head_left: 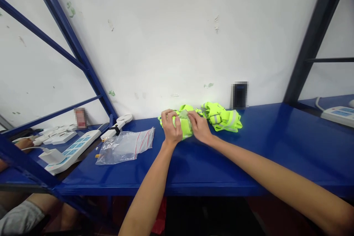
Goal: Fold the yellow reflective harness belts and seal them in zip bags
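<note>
Fingers (178, 129) of left hand (170, 128): yellow bundle (187, 129) grasped, over blue table (221, 162), beside loose straps (224, 118) | right hand (201, 128): clear bag (183, 113) apparently pinched, contact partly hidden | risk: bag could be split by hard pulling, or bundle loosened by a slackened left grip.

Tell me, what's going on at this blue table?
A person is handling a small yellow-green bundle that seems to be in clear plastic. The left hand grips it, and the right hand's fingers are at its other side. More yellow-green straps lie in a loose heap just beyond the right hand. Clear bags lie flat on the table to the left, near a small white fan.
</note>
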Action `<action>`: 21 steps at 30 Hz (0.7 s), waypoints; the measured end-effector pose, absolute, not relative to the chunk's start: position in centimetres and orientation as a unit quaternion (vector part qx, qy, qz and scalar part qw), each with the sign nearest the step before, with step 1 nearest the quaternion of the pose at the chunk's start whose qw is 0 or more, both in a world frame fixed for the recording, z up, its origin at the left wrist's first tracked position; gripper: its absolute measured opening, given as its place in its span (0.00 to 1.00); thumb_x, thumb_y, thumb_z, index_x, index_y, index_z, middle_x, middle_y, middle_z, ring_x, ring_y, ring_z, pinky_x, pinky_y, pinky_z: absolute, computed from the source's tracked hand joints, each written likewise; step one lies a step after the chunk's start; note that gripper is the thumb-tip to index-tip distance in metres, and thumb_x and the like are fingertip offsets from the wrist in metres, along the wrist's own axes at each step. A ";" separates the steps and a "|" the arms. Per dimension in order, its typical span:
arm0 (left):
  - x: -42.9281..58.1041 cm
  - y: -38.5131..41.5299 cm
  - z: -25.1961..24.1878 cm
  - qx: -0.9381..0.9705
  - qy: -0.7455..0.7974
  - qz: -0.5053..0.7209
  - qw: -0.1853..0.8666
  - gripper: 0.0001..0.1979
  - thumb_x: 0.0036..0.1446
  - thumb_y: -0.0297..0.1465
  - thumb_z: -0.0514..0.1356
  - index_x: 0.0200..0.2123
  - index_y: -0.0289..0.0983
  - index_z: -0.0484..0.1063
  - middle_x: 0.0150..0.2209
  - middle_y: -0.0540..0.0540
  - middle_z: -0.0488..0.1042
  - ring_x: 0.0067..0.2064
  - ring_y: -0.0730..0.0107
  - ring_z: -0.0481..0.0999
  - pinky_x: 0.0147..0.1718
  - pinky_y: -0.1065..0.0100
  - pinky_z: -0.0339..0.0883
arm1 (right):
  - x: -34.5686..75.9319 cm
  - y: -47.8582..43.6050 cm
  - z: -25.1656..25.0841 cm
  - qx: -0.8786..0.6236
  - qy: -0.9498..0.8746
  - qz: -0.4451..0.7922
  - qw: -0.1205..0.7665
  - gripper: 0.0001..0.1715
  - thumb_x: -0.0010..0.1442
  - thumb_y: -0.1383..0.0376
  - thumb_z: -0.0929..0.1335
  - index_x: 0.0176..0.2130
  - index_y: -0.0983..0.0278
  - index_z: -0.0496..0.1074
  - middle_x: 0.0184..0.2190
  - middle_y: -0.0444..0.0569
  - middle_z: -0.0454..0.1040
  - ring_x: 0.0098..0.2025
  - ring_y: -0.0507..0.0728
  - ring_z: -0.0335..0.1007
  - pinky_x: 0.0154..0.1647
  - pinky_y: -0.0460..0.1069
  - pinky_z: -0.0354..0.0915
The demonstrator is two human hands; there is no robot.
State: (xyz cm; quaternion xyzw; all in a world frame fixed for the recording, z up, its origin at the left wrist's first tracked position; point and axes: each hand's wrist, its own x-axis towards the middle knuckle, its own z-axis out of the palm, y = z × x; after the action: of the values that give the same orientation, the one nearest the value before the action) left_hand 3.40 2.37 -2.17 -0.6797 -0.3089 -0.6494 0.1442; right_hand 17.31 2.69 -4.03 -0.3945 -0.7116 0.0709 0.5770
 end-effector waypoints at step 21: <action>-0.1 7.2 -6.7 -0.666 -0.684 -0.297 0.023 0.14 0.59 0.35 0.53 0.46 0.40 0.69 0.55 0.37 0.62 0.57 0.50 0.62 0.52 0.52 0.59 | 17.0 14.8 0.5 -0.595 -0.778 0.035 0.200 0.32 0.51 0.55 0.70 0.53 0.65 0.69 0.56 0.62 0.67 0.57 0.71 0.62 0.55 0.61 0.59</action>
State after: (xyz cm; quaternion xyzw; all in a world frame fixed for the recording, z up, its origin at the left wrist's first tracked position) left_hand -0.09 7.17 -6.72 -0.6660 -0.6838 -0.2971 0.0229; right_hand 17.01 14.82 0.50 -0.5951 -0.7776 0.0353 0.1997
